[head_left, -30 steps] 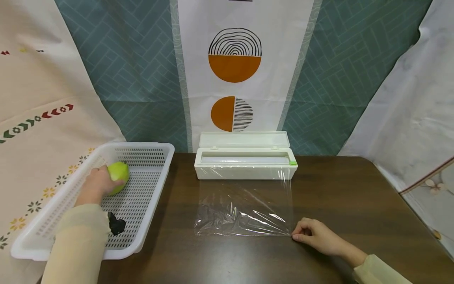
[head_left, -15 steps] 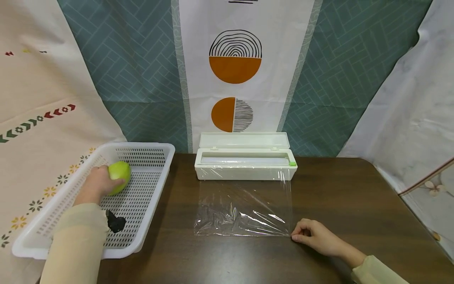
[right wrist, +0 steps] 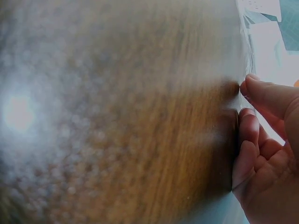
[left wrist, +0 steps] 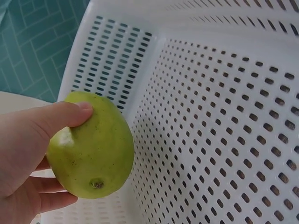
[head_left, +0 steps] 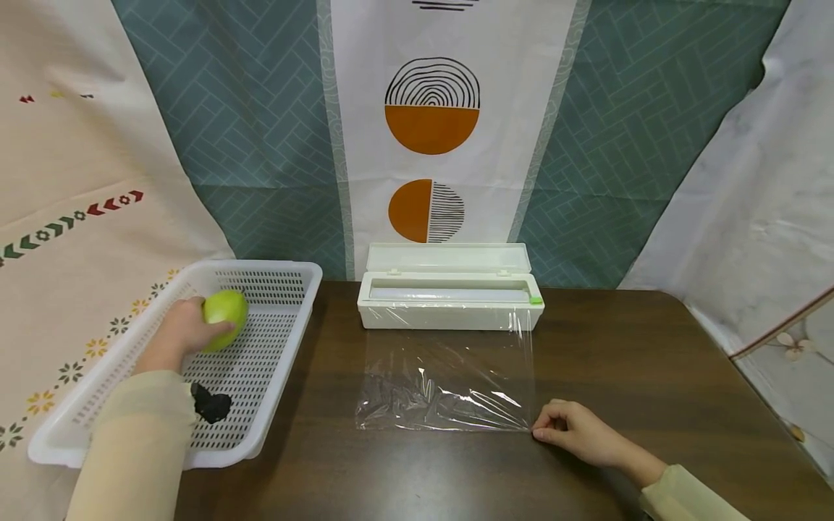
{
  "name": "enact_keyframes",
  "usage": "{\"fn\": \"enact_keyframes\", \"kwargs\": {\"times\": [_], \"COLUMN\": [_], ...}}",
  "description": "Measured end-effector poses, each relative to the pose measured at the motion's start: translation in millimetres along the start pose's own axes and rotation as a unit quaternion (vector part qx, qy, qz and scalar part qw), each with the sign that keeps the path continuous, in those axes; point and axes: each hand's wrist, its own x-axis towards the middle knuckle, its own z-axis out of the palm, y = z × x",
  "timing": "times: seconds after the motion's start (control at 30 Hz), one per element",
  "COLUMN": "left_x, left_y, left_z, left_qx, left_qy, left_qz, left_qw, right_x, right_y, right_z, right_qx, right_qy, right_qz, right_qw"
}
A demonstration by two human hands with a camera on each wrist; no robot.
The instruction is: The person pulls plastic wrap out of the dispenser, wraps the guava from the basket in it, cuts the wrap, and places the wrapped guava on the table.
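Inside the white basket (head_left: 287,383), my left hand (head_left: 177,334) grips a green pear (head_left: 226,312). The left wrist view has the thumb across the side of the pear (left wrist: 96,149) and the fingers underneath, with its dark blossom end showing. A clear sheet of plastic wrap (head_left: 449,383) stretches forward over the brown table from a white wrap dispenser (head_left: 449,317). At the sheet's near right corner, my right hand (head_left: 580,433) pinches the film between thumb and forefinger, low at the tabletop. Its other fingers are curled in the right wrist view.
The dispenser's lid (head_left: 449,257) stands raised at the back, with a small green slider (head_left: 536,300) at the right end of its front edge. A black object (head_left: 211,404) shows by the left wrist over the basket. Patterned cloths (head_left: 274,108) hang behind the brown table (head_left: 625,347).
My left hand has shifted the pear slightly up and to the right within the basket. The right hand keeps its pinch on the film corner, almost still.
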Motion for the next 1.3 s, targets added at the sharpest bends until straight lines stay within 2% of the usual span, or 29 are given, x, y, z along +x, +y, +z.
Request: {"fn": "enact_keyframes", "kwargs": {"times": [0.37,0.67,1.13,1.3], "left_x": [-5.1,-11.6,-20.0,-22.1], "left_y": [12.3,19.8,33.7,37.0], "left_z": [-6.7,-9.9,-15.5,-17.8], "left_qx": [-0.021,-0.039,-0.031,-0.030], "left_qy": [0.023,0.045,0.089,0.094], "left_qz": [0.030,0.022,0.081,0.087], "left_qw": [0.9991,0.9980,0.9923,0.9912], "right_x": [0,0,1,1], "right_y": [1,2,-4,-4], "right_z": [1,1,0,0], "right_qx": [-0.006,-0.004,-0.010,-0.010], "right_qy": [0.003,0.001,0.006,0.007], "right_qz": [0.005,0.002,-0.004,-0.004], "right_qw": [1.000,1.000,1.000,1.000]}}
